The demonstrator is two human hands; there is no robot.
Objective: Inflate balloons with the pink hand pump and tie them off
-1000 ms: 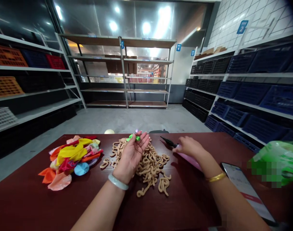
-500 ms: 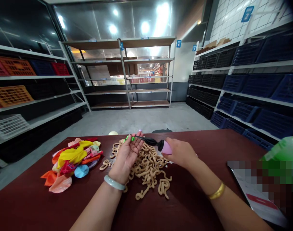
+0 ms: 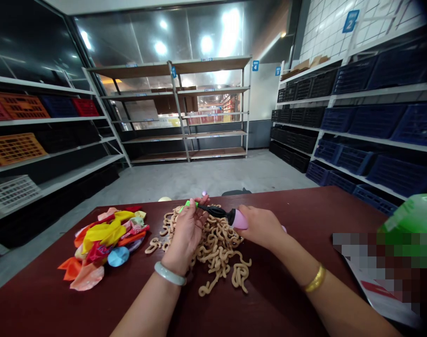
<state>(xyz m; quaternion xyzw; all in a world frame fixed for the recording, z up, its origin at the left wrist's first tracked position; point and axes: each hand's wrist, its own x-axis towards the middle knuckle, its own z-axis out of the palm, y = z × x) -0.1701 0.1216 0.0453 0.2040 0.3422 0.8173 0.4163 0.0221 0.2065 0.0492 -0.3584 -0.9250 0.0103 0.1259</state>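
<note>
My left hand [image 3: 189, 228], palm partly turned up, pinches a small bright green piece [image 3: 185, 205] between thumb and fingers; its kind is too small to make out. My right hand [image 3: 261, 226] is wrapped round the pink handle of a tool with a black tapered front [image 3: 216, 210]. The thin tip of this tool meets the green piece at my left fingers. Beneath both hands lies a heap of tan, curly, rope-like pieces [image 3: 218, 252]. To the left is a pile of limp, colourful pieces [image 3: 108, 234] in yellow, red, orange, pink and blue.
The dark red table [image 3: 280, 290] carries a flat, partly blurred item [image 3: 371, 281] and a green-and-clear object [image 3: 415, 217] on the right. Beyond the floor stand metal shelves [image 3: 180, 107]. Crates fill racks on the left and right, including blue crates [image 3: 368, 124].
My left fingers have curled in more around the green piece. The tool has dipped slightly, its tip still at the green piece. The camera view has shifted a little.
</note>
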